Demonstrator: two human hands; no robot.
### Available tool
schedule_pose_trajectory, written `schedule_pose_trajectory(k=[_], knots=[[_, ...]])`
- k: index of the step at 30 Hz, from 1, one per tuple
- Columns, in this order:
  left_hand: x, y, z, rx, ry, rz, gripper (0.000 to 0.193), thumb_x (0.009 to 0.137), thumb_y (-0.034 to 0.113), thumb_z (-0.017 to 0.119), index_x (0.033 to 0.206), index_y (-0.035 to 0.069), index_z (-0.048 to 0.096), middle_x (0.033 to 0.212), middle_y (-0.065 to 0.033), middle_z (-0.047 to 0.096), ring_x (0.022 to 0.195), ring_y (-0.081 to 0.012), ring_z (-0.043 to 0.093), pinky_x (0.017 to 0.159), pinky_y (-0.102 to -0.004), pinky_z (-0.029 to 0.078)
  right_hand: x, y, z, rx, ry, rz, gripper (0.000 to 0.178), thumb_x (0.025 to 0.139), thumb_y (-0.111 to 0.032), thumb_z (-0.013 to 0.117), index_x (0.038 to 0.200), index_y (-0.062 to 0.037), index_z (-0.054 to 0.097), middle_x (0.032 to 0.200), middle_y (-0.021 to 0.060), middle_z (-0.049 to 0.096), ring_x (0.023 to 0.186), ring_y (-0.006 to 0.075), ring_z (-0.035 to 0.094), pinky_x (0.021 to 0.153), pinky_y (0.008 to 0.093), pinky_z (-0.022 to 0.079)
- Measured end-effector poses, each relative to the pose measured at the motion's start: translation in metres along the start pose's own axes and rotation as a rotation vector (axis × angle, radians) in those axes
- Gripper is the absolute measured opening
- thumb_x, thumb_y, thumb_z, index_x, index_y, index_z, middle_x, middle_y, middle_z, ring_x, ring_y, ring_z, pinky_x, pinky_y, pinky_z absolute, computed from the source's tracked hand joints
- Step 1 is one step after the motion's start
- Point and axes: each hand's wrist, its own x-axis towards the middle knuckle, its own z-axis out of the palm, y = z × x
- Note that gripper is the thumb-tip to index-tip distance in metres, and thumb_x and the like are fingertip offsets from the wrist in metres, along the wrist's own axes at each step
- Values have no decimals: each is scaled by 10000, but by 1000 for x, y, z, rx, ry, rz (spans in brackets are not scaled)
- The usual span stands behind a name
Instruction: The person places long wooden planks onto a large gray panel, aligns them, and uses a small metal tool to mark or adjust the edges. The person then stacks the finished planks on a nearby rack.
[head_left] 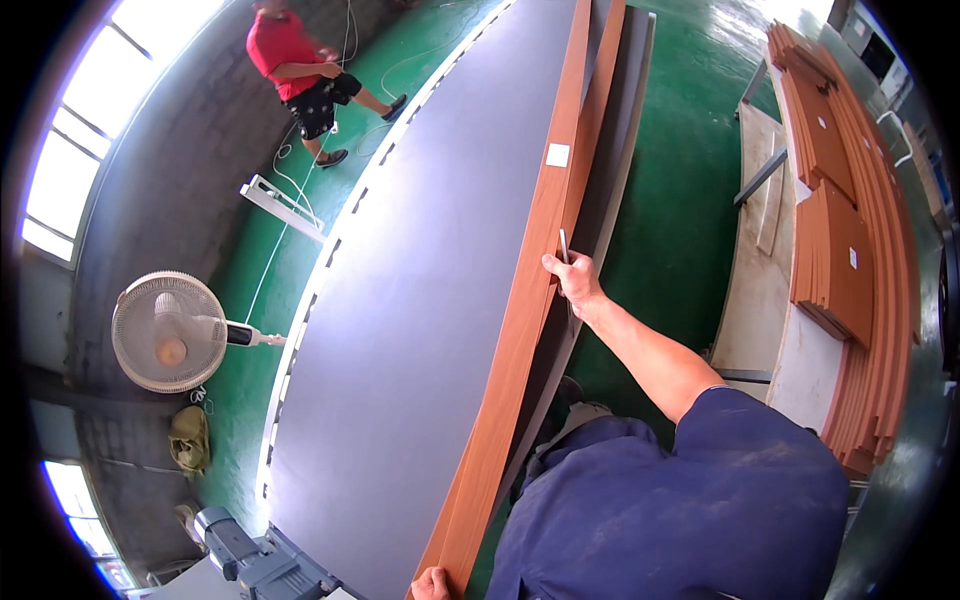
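Long brown wood-grain strips [522, 330] along R side of gray desk [400, 280], a hand at two spots

Head cam, fisheye, looking down. Two strips visible, approx. side by side & partly overlapping: front one w/ small white label [558, 155], rear strip [588, 130] just to its R. Lying flat or slightly lifted: can't tell.

Key relation: long axis running from bottom ctr of view up & slightly R, lengthwise w/ desk, to top edge. L hand [432, 585] at near end, lower edge of view; R hand [575, 278] well farther along, at R edge of strips, approx. mid visible length. So strips to L of R-hand grip, but stretching away ahead of L-hand grip.

R-hand grip: closed round slim metal-looking tool [563, 245], tip upward, exact kind unclear; thumb side against strip edge. Any hold on strip underside: can't tell. L-hand grip: mostly cut off by frame, fingers touching strip; how far closed, can't tell.

Around: dark-blue shirt [660, 510] of wearer, R of strips. Beyond desk, to L: co-worker in red top [278, 45], standing; pedestal fan [170, 330]. Lower L: gray motor [270, 570]. Far R: stacked brown boards [835, 260]. Green floor [690, 190] below.
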Motion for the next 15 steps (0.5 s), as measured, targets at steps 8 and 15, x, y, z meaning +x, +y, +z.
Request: schedule_pose_trajectory(k=[8,15], knots=[[5,-114,-12,523,130,205,332,998,222,366,872,58,626,644,-176,607,581,-375,584,540,-471,452,-29,6,4,51,-85,-32,168,810,-201,691,785,-62,600,678,-10,545,537,104,547,427,243,370],[11,-166,-8,668,200,356,164,941,124,462,842,58,575,664,-147,593,559,-357,572,499,-469,432,-54,8,-14,57,-164,0,118,827,-147,630,864,-37,609,764,43,642,665,149,663,458,227,383]])
